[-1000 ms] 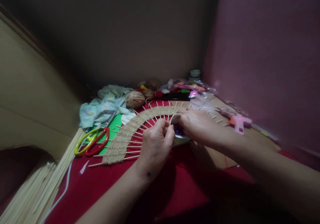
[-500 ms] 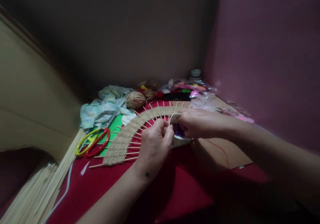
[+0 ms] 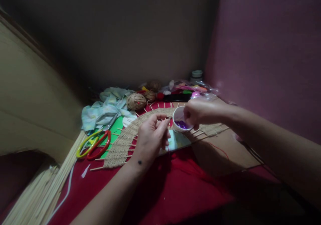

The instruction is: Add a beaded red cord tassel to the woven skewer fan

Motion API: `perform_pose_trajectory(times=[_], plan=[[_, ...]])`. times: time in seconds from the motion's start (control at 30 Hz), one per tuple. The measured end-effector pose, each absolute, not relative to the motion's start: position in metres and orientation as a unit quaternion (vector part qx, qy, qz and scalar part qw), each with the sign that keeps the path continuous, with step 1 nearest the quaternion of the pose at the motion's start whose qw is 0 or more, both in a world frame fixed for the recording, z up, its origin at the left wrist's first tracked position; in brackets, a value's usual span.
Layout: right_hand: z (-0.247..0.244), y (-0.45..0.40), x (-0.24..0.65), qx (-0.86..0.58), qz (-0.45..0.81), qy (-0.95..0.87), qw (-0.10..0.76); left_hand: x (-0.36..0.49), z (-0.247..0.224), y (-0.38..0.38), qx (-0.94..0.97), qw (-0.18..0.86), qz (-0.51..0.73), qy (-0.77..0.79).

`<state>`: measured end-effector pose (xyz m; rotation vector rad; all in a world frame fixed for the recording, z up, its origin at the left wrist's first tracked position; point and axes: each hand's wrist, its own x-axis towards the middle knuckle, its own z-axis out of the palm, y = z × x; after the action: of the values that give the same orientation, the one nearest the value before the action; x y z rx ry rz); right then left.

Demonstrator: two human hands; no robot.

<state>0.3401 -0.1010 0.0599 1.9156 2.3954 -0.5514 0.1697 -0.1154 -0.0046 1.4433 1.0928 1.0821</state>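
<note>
A small white cup with purple beads in the bottom leans toward me at the middle. My right hand holds it by the right rim, its fingers partly inside and curled round. Just left of the cup is my left hand, thumb and forefinger pinched together; whatever lies between them is too small to make out. Beneath both hands spreads an arched woven piece of twine on thin sticks. A pale patterned pad lies below the cup.
Scissors with yellow and red handles lie left on a green sheet. Behind are patterned cloth, a twine ball and plastic bags. Cardboard is at the right, long sticks at the left.
My left hand has come away from the cup's rim and moved slightly left. The cup and my right hand have shifted a little right and up, showing the beads and pad more.
</note>
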Motion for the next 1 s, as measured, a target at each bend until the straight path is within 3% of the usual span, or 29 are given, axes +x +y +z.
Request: perform_pose_trajectory(times=[0.13, 0.53, 0.7, 0.83, 0.93, 1.0], plan=[[0.055, -0.076, 0.372, 0.630, -0.260, 0.731, -0.018, 0.165, -0.009, -0.112, 0.586, 0.511, 0.438, 0.451], [0.045, -0.052, 0.399, 0.693, -0.291, 0.655, -0.077, 0.156, -0.014, -0.109, 0.571, 0.555, 0.405, 0.449], [0.049, -0.053, 0.406, 0.684, -0.239, 0.685, -0.073, 0.153, -0.015, -0.108, 0.544, 0.594, 0.404, 0.434], [0.061, -0.062, 0.407, 0.690, -0.127, 0.711, -0.039, 0.153, -0.014, -0.110, 0.537, 0.605, 0.396, 0.434], [0.070, -0.074, 0.405, 0.695, -0.067, 0.713, -0.060, 0.153, -0.015, -0.111, 0.536, 0.614, 0.393, 0.425], [0.072, -0.084, 0.403, 0.699, -0.052, 0.703, -0.118, 0.152, -0.015, -0.110, 0.535, 0.619, 0.391, 0.422]])
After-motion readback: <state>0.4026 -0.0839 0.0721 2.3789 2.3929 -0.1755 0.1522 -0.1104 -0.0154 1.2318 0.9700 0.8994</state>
